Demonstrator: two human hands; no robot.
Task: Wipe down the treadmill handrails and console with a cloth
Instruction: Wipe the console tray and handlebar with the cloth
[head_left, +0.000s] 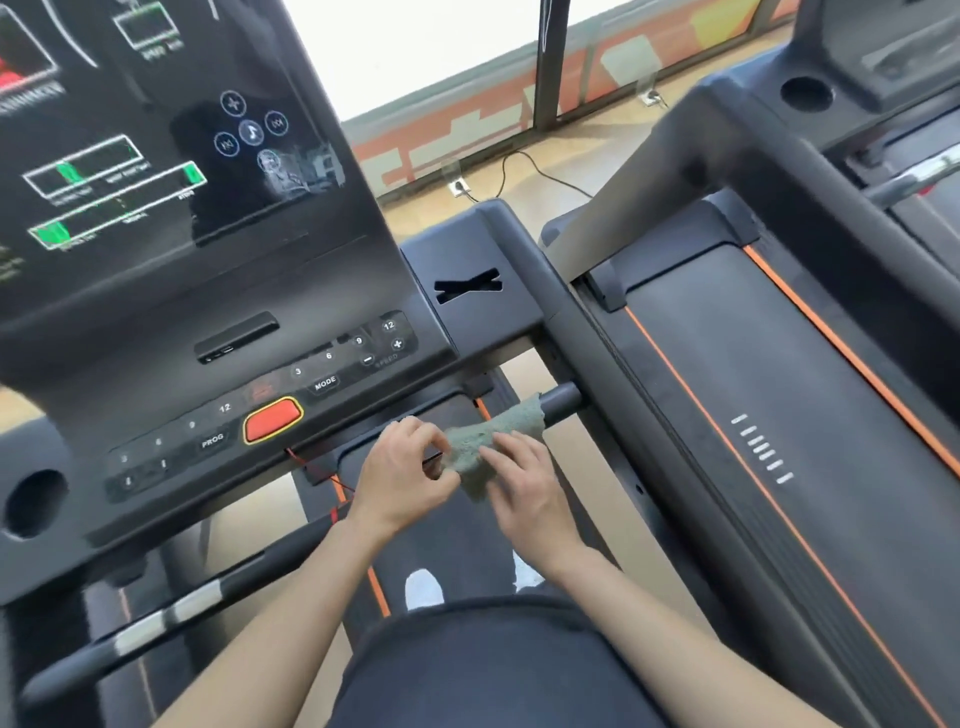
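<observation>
A grey-green cloth (480, 447) is draped over the short black handrail bar (561, 402) under the console's right end. My left hand (405, 467) pinches the cloth's left edge. My right hand (524, 483) lies on the cloth's lower right part, fingers closed on it. The black console (249, 364) rises to the left, with a lit screen (130, 130), a button strip and a red stop button (272, 420). A second, long handrail (171, 613) with silver sensor patches runs at the lower left.
The right side rail (613, 364) runs diagonally beside my hands. A neighbouring treadmill's belt (753, 415) with orange stripes lies to the right. Cup holder holes sit in both consoles. A thin red cord (322, 475) hangs under the stop button. Windows and floor sockets are beyond.
</observation>
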